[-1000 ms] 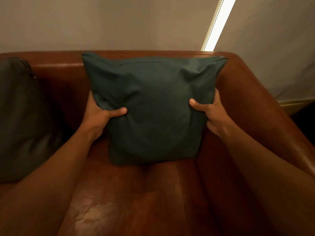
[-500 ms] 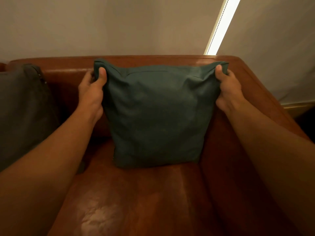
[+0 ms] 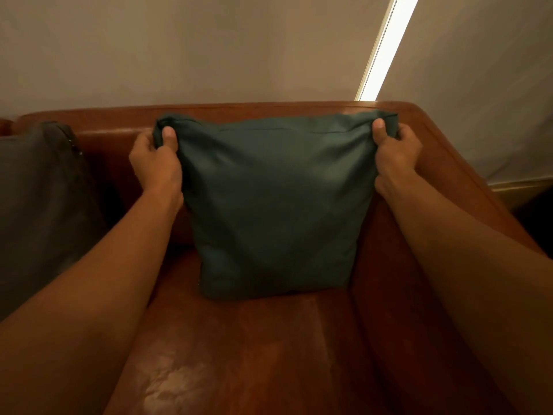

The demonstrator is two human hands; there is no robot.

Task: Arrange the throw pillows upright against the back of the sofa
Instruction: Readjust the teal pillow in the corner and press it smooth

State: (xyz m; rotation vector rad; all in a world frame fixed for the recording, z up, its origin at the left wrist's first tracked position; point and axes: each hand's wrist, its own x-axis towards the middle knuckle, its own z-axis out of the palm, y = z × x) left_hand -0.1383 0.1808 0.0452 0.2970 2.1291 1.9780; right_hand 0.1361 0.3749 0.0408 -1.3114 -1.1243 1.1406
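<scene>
A dark green throw pillow (image 3: 275,205) stands upright on the seat of a brown leather sofa (image 3: 254,348), its back against the sofa's backrest (image 3: 113,139). My left hand (image 3: 155,166) pinches the pillow's top left corner, thumb in front. Its top right corner is pinched the same way by my right hand (image 3: 395,154). A dark grey pillow (image 3: 39,205) stands upright at the left, partly cut off by the frame edge.
The sofa's right armrest (image 3: 466,187) runs close beside the green pillow. Behind the sofa hang pale blinds with a bright gap of daylight (image 3: 386,46). The seat cushion in front of the pillow is bare, worn leather.
Both hands moved from the pillow's sides up to its top corners and now pinch them. The pillow stands a little straighter against the backrest.
</scene>
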